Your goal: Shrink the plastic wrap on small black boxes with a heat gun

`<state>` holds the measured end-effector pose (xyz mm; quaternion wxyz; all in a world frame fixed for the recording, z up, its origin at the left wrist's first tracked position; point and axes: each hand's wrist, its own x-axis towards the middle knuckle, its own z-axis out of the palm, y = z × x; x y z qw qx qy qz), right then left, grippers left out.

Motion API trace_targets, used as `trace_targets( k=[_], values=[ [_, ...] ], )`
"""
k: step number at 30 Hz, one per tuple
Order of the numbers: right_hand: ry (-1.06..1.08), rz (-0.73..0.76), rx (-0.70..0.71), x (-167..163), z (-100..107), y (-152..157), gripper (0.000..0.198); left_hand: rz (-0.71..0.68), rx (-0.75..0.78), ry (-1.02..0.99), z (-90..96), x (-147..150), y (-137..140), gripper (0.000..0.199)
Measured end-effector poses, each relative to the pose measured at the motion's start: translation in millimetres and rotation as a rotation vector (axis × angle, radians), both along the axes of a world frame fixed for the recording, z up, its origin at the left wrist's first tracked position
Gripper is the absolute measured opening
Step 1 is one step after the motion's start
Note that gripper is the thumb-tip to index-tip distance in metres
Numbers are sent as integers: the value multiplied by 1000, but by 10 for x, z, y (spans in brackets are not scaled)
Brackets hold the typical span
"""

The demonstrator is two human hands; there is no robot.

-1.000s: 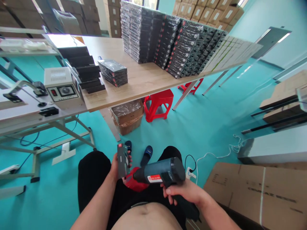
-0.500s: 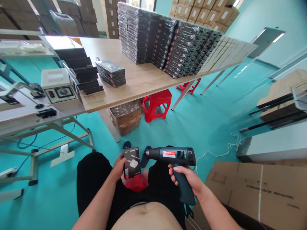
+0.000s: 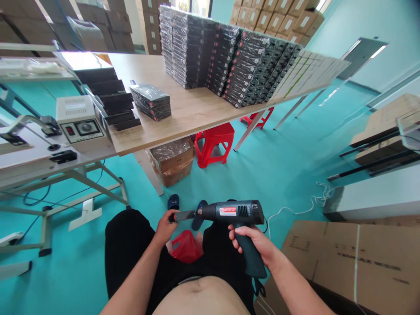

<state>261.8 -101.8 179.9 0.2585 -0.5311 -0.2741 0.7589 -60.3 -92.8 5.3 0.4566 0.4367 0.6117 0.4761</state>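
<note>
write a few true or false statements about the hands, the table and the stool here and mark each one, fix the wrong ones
1. The right hand holds a heat gun. True.
2. The left hand holds a small box. True.
3. The heat gun points away from the small box. False: it points toward the small box.
4. Wrapped boxes are stacked on the wooden table. True.
5. The nearer red stool stands on the wooden table. False: it stands on the floor.
6. The floor is brown. False: it is blue-green.
</note>
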Motion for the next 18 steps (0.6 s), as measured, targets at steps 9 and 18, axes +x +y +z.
trace_targets(
  k=[9,18],
  values=[
    [-48,74,51,-135,33,29,29,-47,51,60,-57,1,-9,44],
    [-126,182,84,-232,33,37,31,-52,61,67,16,31,-19,45]
  ],
)
